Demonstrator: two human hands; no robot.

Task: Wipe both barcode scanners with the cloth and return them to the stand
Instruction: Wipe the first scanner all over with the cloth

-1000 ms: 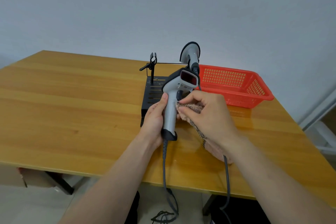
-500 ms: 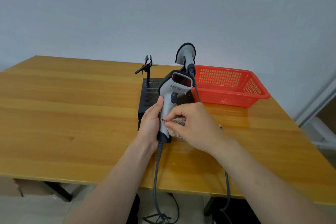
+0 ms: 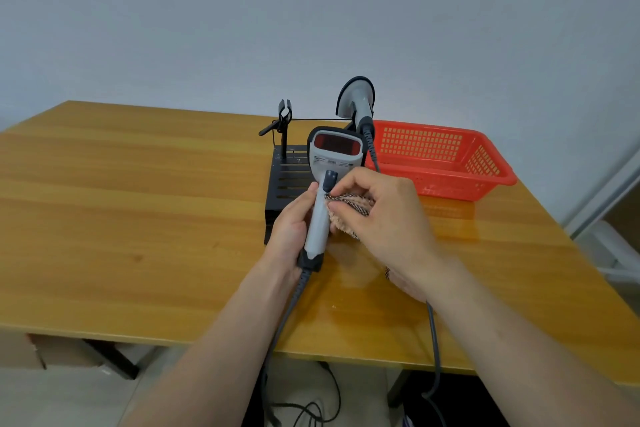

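Note:
My left hand (image 3: 289, 230) grips the handle of a grey barcode scanner (image 3: 330, 166), held upright with its red window facing me. My right hand (image 3: 384, 222) pinches a pinkish cloth with a checked edge (image 3: 346, 210) and presses it against the right side of the handle, just under the trigger. A second grey scanner (image 3: 356, 100) sits in the right holder of the black stand (image 3: 282, 180), head up. The stand's left clip (image 3: 284, 114) holds nothing. Most of the cloth is hidden under my right palm.
A red plastic basket (image 3: 491, 173) stands on the wooden table (image 3: 121, 218) right of the stand. Grey cables (image 3: 287, 315) run from the scanners over the table's front edge to the floor. A white wall is behind the table.
The scanner has turned so its window faces me more squarely. My right hand slid the cloth down the handle and back up toward the trigger.

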